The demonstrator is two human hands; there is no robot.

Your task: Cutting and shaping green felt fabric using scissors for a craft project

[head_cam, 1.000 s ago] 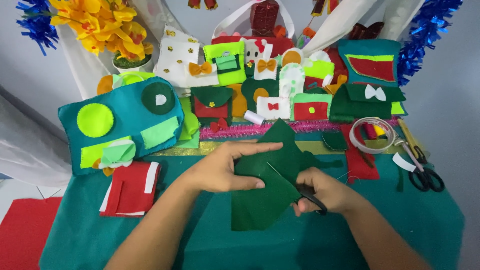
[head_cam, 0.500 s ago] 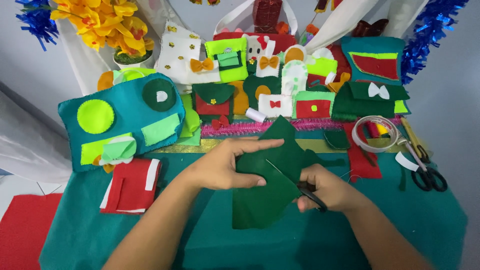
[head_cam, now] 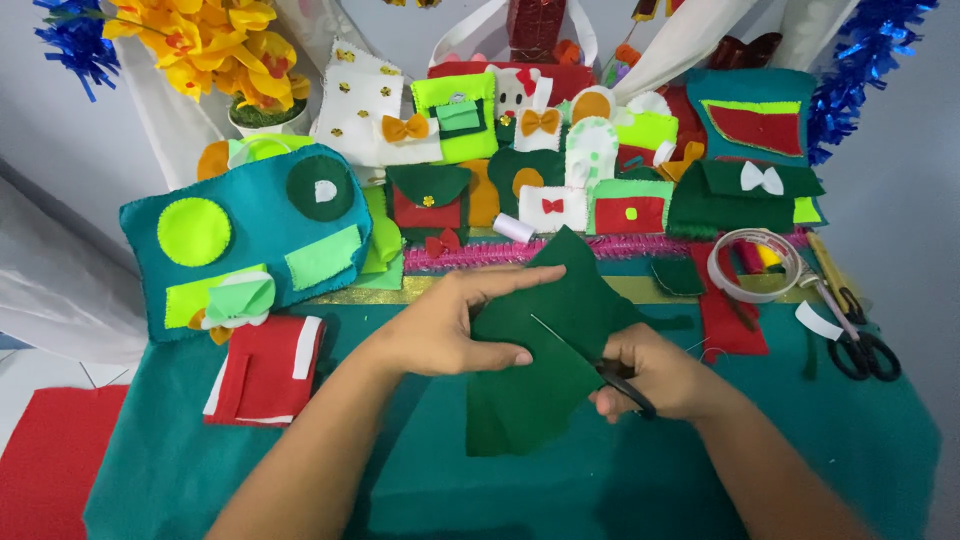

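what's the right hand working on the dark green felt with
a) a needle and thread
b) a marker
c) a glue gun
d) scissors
d: the right hand grips black-handled scissors whose blade lies across the dark green felt, which the left hand holds.

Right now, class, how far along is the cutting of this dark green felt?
Done: the scissors have cut partway into the dark green felt from its right edge. In hand: the left hand pins the felt flat, and the right hand works the scissors. Left: the felt ahead of the blades is uncut.
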